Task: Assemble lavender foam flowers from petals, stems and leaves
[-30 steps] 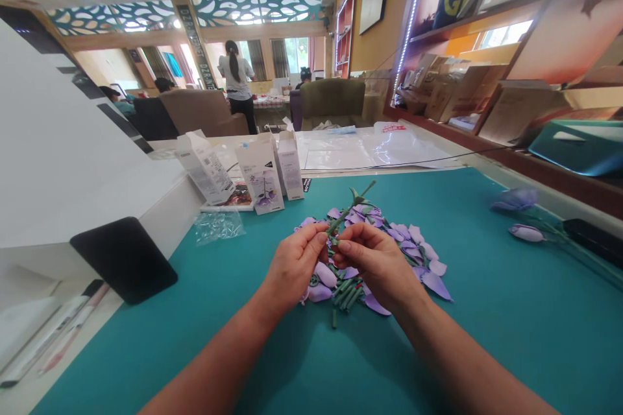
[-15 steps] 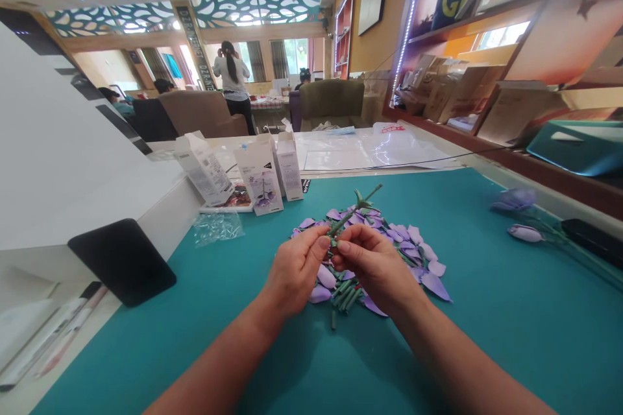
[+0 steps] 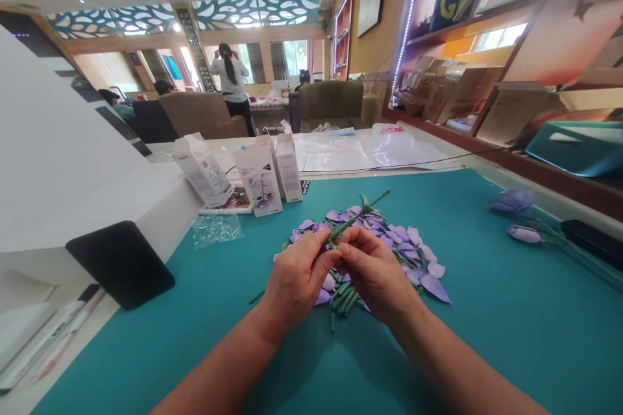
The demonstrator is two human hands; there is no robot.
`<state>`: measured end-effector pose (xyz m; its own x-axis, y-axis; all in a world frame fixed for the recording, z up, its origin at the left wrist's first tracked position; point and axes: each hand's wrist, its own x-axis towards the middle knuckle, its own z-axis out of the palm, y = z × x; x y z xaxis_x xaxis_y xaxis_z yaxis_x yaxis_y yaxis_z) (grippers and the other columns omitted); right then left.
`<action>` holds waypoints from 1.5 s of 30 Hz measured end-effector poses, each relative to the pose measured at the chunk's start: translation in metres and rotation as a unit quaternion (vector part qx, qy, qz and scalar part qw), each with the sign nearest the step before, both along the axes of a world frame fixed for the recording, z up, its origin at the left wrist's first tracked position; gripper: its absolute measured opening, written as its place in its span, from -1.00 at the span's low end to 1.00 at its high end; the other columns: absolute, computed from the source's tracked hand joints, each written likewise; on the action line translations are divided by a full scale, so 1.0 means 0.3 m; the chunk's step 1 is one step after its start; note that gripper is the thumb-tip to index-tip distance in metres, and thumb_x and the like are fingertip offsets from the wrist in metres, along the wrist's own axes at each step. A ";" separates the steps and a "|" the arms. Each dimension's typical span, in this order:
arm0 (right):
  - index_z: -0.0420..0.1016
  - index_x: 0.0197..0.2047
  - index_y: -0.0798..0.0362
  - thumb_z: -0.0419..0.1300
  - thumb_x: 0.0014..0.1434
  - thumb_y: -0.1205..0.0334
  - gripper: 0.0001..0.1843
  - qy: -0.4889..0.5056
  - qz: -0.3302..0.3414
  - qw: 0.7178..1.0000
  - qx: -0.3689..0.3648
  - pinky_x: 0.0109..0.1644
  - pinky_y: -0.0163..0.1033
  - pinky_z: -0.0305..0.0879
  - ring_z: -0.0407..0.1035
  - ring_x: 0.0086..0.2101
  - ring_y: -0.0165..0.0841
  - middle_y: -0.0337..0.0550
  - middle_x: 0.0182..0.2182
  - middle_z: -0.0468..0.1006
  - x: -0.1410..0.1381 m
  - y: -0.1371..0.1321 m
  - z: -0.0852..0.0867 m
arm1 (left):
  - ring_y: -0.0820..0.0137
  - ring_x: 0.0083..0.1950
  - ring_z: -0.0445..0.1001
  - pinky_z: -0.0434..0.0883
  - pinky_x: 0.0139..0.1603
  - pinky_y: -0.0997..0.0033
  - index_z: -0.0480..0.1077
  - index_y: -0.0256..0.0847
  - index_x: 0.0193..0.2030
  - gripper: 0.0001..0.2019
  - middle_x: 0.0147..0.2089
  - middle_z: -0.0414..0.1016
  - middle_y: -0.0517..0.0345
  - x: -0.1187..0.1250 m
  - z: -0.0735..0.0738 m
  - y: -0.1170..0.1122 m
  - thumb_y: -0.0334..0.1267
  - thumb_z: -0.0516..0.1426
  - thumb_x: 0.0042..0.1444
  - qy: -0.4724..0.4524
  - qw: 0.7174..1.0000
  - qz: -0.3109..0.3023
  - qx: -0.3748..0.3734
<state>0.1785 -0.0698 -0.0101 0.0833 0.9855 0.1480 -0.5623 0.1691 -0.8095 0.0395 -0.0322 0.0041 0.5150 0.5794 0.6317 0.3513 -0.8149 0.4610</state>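
Observation:
My left hand [image 3: 298, 275] is closed around a green artificial flower stem [image 3: 346, 225], which slants up to the right above the green mat. Leaf-like green parts [image 3: 366, 206] stick out near its upper end. My right hand [image 3: 378, 272] is closed, thumb and finger pinching a small green piece against the stem beside my left thumb; its exact shape is hidden by the fingers. Beneath both hands lies a pile of loose lilac petals [image 3: 435, 286] and short green stem pieces [image 3: 344, 298]. A thin green end [image 3: 256, 297] shows beside my left wrist.
Printed white boxes [image 3: 259, 180] stand at the mat's back left, near crumpled clear plastic [image 3: 217, 229]. A black tablet-like panel [image 3: 121, 264] leans at left. On the right lie a purple flower [image 3: 516, 200], a bud [image 3: 524, 234] and a black object [image 3: 591, 243]. A person [image 3: 231, 78] stands far back.
The stem's upper end has shifted slightly right and down. My left hand has turned a little toward the right, and a thin green end now shows by its wrist.

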 end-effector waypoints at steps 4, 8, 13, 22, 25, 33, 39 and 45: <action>0.48 -0.39 0.02 0.40 -0.03 0.14 -0.79 -0.031 -0.014 0.999 0.009 -0.39 -0.37 0.21 0.27 -0.49 -0.51 -0.33 -0.52 0.44 0.002 -0.001 -0.007 | 0.30 -0.08 0.51 0.44 -0.07 0.36 0.36 -0.32 0.03 -0.66 -0.10 0.55 -0.07 -0.001 0.000 0.002 -0.14 -0.05 0.31 -0.002 0.999 0.013 0.030; 0.49 -0.36 0.01 0.38 -0.01 0.12 -0.79 -0.078 -0.034 0.996 0.025 -0.38 -0.34 0.26 0.30 -0.48 -0.48 -0.31 -0.51 0.46 0.011 -0.002 -0.002 | 0.30 -0.07 0.50 0.44 -0.05 0.36 0.35 -0.30 0.06 -0.66 -0.09 0.55 -0.05 -0.004 0.005 0.001 -0.14 -0.05 0.32 0.002 0.999 0.010 0.036; 0.44 -0.40 0.02 0.34 0.04 0.10 -0.79 -0.116 -0.053 0.991 0.038 -0.40 -0.35 0.26 0.30 -0.50 -0.49 -0.33 -0.54 0.43 0.005 -0.010 0.008 | 0.29 -0.05 0.49 0.44 -0.04 0.33 0.34 -0.32 0.08 -0.65 -0.10 0.54 -0.07 -0.005 0.004 0.000 -0.16 -0.07 0.33 0.016 0.998 0.016 0.052; 0.40 -0.38 0.01 0.32 0.08 0.12 -0.80 -0.061 -0.049 0.996 0.036 -0.39 -0.38 0.22 0.26 -0.50 -0.51 -0.37 -0.55 0.39 -0.024 -0.010 -0.018 | 0.30 -0.14 0.48 0.45 -0.14 0.35 0.35 -0.32 0.09 -0.64 -0.19 0.53 -0.05 -0.002 -0.020 0.007 -0.15 -0.07 0.33 0.000 0.996 0.035 0.083; 0.39 -0.37 0.01 0.31 0.09 0.12 -0.80 -0.063 -0.048 0.996 0.033 -0.39 -0.38 0.21 0.25 -0.49 -0.51 -0.37 -0.55 0.38 -0.023 -0.007 -0.020 | 0.30 -0.15 0.48 0.45 -0.16 0.36 0.35 -0.33 0.06 -0.64 -0.19 0.53 -0.05 -0.001 -0.022 0.008 -0.14 -0.08 0.33 0.005 0.996 0.037 0.084; 0.39 -0.38 0.02 0.33 0.07 0.13 -0.79 -0.054 -0.047 0.997 0.039 -0.37 -0.38 0.23 0.27 -0.49 -0.51 -0.37 -0.54 0.39 -0.023 -0.003 -0.020 | 0.35 -0.22 0.47 0.43 -0.22 0.40 0.35 -0.30 0.00 -0.70 -0.24 0.52 0.01 0.006 -0.019 0.003 -0.18 -0.09 0.34 0.005 0.996 0.033 0.087; 0.41 -0.38 0.03 0.35 0.03 0.13 -0.78 -0.039 -0.049 0.998 0.031 -0.38 -0.35 0.27 0.30 -0.50 -0.49 -0.35 -0.55 0.41 -0.025 -0.005 -0.021 | 0.37 -0.26 0.47 0.42 -0.26 0.42 0.37 -0.30 -0.02 -0.71 -0.27 0.52 0.03 0.005 -0.015 0.001 -0.19 -0.08 0.33 0.002 0.996 0.036 0.084; 0.46 -0.40 0.03 0.41 -0.06 0.13 -0.75 -0.017 -0.044 0.999 0.005 -0.38 -0.34 0.33 0.35 -0.52 -0.48 -0.33 -0.55 0.48 -0.022 0.001 -0.015 | 0.37 -0.28 0.47 0.40 -0.29 0.44 0.39 -0.31 -0.04 -0.72 -0.31 0.52 0.04 0.004 -0.010 0.000 -0.22 -0.07 0.33 -0.004 0.995 0.037 0.094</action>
